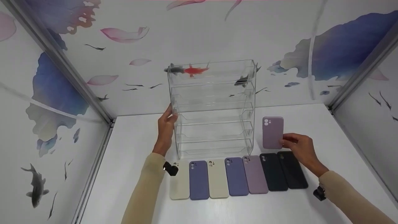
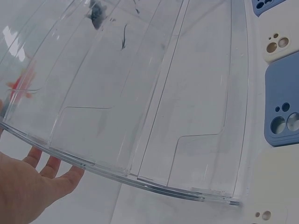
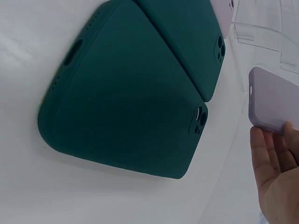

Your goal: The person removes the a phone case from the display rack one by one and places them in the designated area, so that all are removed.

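My right hand [image 1: 300,147] pinches a light purple phone case [image 1: 273,132] by its lower right edge, holding it upright with the camera cutouts at top left. The right wrist view also shows this purple case [image 3: 275,100] between thumb and fingers of the right hand [image 3: 278,172]. On the other side, my left hand [image 1: 166,129] grips the left side of a clear acrylic tiered rack [image 1: 214,110]. Seen from the left wrist, fingertips of the left hand [image 2: 35,179] lie against the edge of the rack's side wall [image 2: 140,182]. No case shows on its tiers.
Several phone cases lie in a row before the rack: cream [image 1: 218,180], blue-purple [image 1: 199,180], light purple [image 1: 255,175] and dark green [image 3: 121,98]. They rest on a white table [image 1: 136,137]. Printed panels with fish and petals [image 1: 124,34] enclose the back and sides.
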`<state>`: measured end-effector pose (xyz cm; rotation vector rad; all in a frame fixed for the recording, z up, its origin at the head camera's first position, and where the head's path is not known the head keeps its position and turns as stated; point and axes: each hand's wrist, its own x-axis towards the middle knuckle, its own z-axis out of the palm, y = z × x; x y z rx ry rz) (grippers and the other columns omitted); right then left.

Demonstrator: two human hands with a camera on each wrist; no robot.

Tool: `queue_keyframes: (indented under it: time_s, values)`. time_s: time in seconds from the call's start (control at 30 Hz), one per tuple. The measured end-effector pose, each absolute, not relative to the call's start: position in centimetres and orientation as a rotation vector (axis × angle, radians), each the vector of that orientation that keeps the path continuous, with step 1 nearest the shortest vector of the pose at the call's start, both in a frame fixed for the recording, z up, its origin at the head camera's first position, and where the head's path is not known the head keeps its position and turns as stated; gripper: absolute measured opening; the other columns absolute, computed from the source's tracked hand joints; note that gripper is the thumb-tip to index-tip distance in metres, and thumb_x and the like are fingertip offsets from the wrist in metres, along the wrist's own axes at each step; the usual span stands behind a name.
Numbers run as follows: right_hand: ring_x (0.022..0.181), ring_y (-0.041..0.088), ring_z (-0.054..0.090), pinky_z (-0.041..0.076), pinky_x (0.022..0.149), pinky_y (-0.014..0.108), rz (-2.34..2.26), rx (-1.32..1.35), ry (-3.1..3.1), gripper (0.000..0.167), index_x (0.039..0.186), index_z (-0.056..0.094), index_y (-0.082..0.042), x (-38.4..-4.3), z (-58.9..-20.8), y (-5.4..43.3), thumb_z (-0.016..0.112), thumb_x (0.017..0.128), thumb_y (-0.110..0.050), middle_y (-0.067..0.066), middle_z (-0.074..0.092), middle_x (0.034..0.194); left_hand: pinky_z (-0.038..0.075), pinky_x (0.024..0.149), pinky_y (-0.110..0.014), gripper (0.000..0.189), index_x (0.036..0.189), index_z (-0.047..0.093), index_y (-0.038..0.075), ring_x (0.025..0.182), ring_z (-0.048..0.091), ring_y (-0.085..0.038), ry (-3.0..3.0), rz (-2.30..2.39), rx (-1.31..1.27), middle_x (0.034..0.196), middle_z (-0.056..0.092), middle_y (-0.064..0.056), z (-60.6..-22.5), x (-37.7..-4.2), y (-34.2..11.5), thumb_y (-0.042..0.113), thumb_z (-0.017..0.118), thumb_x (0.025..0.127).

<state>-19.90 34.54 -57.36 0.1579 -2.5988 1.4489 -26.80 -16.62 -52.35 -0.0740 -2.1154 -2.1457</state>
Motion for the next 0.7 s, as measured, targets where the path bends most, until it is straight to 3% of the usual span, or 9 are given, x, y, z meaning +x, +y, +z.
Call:
queue_keyframes:
  time_s: [0.17, 0.4, 0.7]
  values:
    - [0.098, 0.019, 0.080, 0.062, 0.080, 0.018, 1.434, 0.119, -2.656, 0.029, 0.130, 0.075, 0.011, -20.6, -58.2, 35.3, 0.076, 0.103, -0.001, 0.028, 0.077, 0.119, 0.031, 0.124, -0.068, 0.062, 0.175, 0.034, 0.022, 0.148, 0.052, -0.032, -2.125, -2.146, -0.053, 0.174, 0.042, -0.011, -52.3, -26.8, -16.7, 0.029, 0.054, 0.116]
    - [0.105, 0.042, 0.079, 0.063, 0.080, 0.022, 1.401, 0.096, -2.710, 0.029, 0.131, 0.074, 0.012, -21.4, -59.2, 36.1, 0.075, 0.103, 0.003, 0.030, 0.076, 0.121, 0.035, 0.123, -0.064, 0.063, 0.175, 0.034, 0.023, 0.146, 0.054, -0.026, -2.124, -2.162, -0.042, 0.172, 0.045, -0.002, -52.3, -26.8, -16.7, 0.030, 0.055, 0.115]
    - [0.104, 0.034, 0.080, 0.064, 0.082, 0.024, 1.438, 0.069, -2.750, 0.031, 0.133, 0.072, 0.013, -22.1, -59.9, 36.2, 0.074, 0.105, -0.002, 0.032, 0.075, 0.124, 0.026, 0.127, -0.071, 0.063, 0.174, 0.036, 0.022, 0.150, 0.050, -0.028, -2.121, -2.171, -0.017, 0.174, 0.043, -0.003, -52.5, -27.0, -16.8, 0.031, 0.057, 0.115]
